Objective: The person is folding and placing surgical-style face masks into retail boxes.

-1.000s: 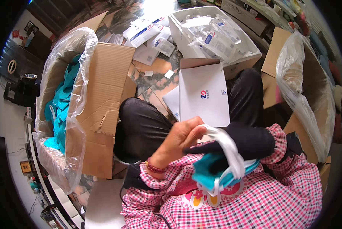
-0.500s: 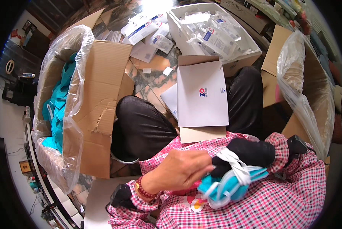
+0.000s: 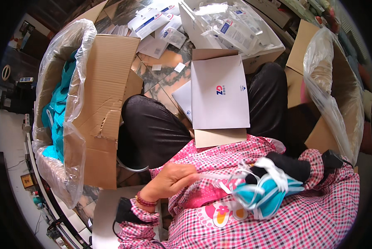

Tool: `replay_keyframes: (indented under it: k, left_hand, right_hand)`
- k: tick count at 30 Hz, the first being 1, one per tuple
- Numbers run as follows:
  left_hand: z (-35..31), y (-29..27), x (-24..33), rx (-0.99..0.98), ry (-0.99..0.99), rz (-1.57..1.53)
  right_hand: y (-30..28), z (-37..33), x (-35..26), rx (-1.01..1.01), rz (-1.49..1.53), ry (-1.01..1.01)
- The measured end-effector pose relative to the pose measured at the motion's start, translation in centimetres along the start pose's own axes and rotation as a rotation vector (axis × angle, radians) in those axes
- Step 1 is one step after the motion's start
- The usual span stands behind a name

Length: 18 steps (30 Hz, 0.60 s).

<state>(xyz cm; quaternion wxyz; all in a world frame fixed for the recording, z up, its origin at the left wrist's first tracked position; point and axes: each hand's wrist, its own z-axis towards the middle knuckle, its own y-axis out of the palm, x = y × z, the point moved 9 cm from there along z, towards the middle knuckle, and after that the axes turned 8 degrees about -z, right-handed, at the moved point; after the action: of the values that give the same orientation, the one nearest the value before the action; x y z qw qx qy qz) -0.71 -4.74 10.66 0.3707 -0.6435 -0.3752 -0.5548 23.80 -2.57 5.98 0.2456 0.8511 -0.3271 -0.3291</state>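
Observation:
My right hand [image 3: 285,165], in a black glove, is closed around a bundle of teal face masks [image 3: 271,193] with white edges and loops, held low over my checked smock. White straps [image 3: 273,171] cross over the gloved fingers. At the left, my bare left hand [image 3: 174,180] pinches the end of a white strap. That strap runs taut toward the bundle, slightly blurred. In my lap, just beyond the hands, a white carton [image 3: 221,108] with a brown cardboard flap stands between my knees.
Left, a plastic-lined cardboard box [image 3: 101,95] contains teal masks [image 3: 61,108]. Another lined box [image 3: 335,95] stands right. Ahead, a white bin [image 3: 273,50] is full of clear packets [image 3: 236,35]. White packets [image 3: 148,25] and paper slips lie on the tiled floor [image 3: 159,81].
My left hand has moved left from the mask bundle, drawing a white strap out with it. My right hand has shifted slightly right with the masks. The whole view has tilted a little.

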Motion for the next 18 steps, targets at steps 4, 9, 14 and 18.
replay_keyframes:
  k: [4, 9, 14, 18]
  left_hand:
    - [-3.0, 0.4, -0.2, -0.040, -0.085, -0.146]
    - [-5.0, 1.4, -1.1, -0.046, -0.149, -0.292]
    - [-7.5, 2.6, -2.0, 0.002, -0.184, -0.363]
    - [-9.3, 3.2, -2.2, 0.016, -0.202, -0.436]
  right_hand:
    - [0.2, -0.9, -0.1, 0.013, -0.022, -0.012]
    - [0.7, -2.6, -0.5, -0.037, -0.158, -0.018]
    - [2.3, -3.6, -0.9, -0.082, -0.271, 0.013]
    - [3.6, -3.5, -1.1, -0.156, -0.361, 0.036]
